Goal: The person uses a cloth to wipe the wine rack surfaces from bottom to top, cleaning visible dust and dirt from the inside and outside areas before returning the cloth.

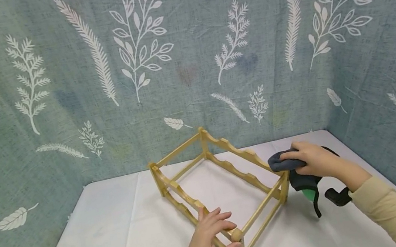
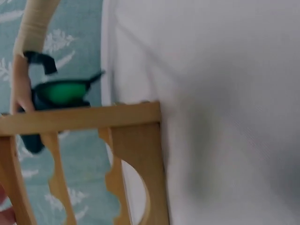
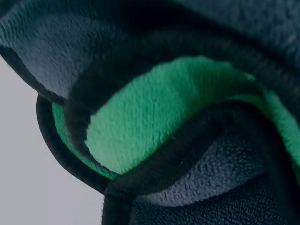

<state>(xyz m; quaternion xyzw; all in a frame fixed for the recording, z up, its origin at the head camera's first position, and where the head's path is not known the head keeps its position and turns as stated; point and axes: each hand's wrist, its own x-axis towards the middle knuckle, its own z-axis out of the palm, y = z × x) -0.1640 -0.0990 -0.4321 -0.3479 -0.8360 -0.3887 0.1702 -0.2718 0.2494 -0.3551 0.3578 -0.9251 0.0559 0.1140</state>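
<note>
A light wooden rack (image 1: 261,214) with scalloped rails stands on the white table. My left hand (image 1: 210,236) holds its near corner, thumb by the corner post and fingers over the scalloped rail. At the left wrist view's edge, fingertips (image 2: 5,206) show beside the rack (image 2: 84,119). My right hand (image 1: 315,158) grips a dark grey microfibre cloth (image 1: 305,179) with a green underside and black edging. The bunched part of the cloth is at the top of the rack's right corner, and the rest hangs down outside it. Cloth folds (image 3: 140,117) nearly fill the right wrist view.
The white tabletop (image 1: 123,238) spreads around the rack, mostly to the left. Teal fabric with white leaf prints (image 1: 182,77) rises behind the table and along both sides. A black strap-like piece (image 1: 338,197) hangs near the right wrist.
</note>
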